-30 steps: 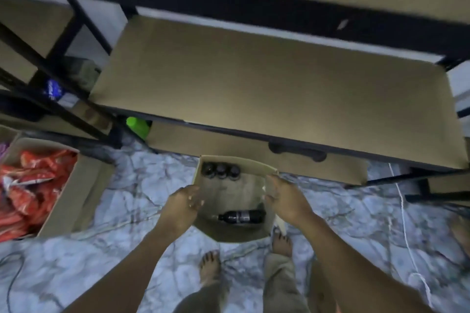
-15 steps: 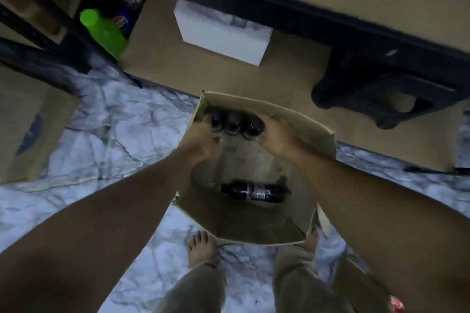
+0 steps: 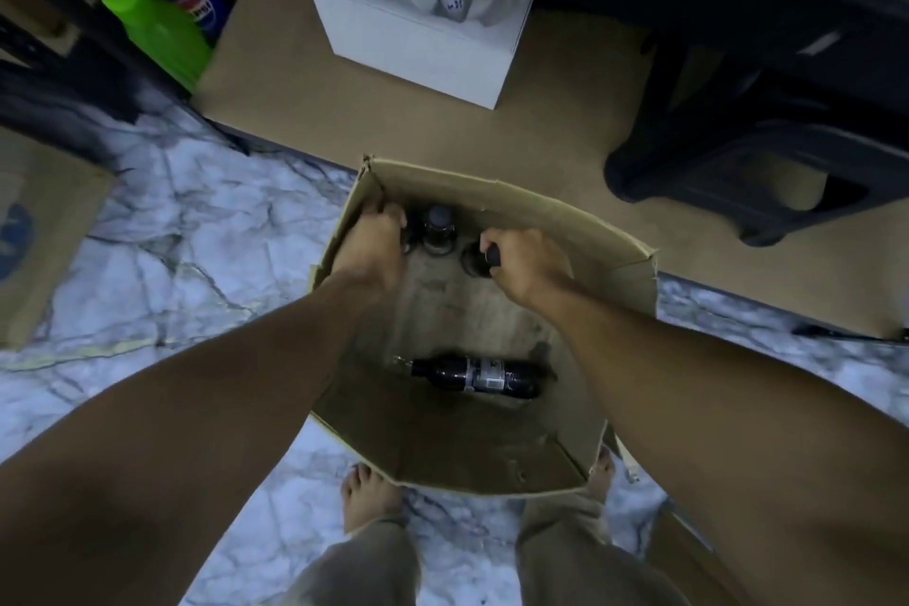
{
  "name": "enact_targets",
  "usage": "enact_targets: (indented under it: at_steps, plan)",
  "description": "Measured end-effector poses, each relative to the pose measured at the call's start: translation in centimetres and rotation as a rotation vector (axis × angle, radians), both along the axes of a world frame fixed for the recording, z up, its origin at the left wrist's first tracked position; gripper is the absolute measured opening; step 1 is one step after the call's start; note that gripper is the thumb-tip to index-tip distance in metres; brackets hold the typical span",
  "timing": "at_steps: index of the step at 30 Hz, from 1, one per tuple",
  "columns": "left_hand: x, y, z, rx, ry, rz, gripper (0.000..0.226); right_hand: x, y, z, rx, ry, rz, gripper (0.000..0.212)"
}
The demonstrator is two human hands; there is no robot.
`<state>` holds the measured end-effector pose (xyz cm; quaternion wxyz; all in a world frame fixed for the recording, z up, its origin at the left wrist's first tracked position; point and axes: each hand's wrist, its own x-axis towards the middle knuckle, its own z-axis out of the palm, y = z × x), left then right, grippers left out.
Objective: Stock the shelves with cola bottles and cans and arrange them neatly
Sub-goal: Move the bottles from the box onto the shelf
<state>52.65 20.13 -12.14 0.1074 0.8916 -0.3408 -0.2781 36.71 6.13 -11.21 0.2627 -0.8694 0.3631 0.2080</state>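
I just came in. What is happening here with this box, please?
A person bends over an open cardboard box on the floor, with both hands inside at its far end. The right hand grips the top of one upright dark bottle. The left hand reaches into the far corner, and what it holds is hidden. The middle bottle stands between the hands. A lying bottle rests at the near end. The low shelf behind carries a white box.
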Motion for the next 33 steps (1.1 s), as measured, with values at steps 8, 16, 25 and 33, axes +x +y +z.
enact_targets:
  at_steps: [8, 16, 25, 33]
  plan:
    - [-3.6, 4.2, 12.8, 0.001, 0.086, 0.017, 0.023, -3.4, 2.0, 12.5, 0.066, -0.076, -0.176, 0.031]
    - [-7.1, 7.5, 34.0, -0.121, 0.135, -0.141, 0.025, -8.5, 6.1, 34.8, 0.013, -0.276, -0.407, 0.024]
    - [-9.9, 9.2, 56.3, -0.379, 0.094, -0.252, 0.028, -12.7, 10.0, 56.9, -0.249, -0.468, -0.383, 0.017]
    - [-11.5, 8.9, 67.4, -0.618, -0.039, -0.312, 0.02, -16.6, 9.6, 68.7, -0.405, -0.593, -0.382, 0.023]
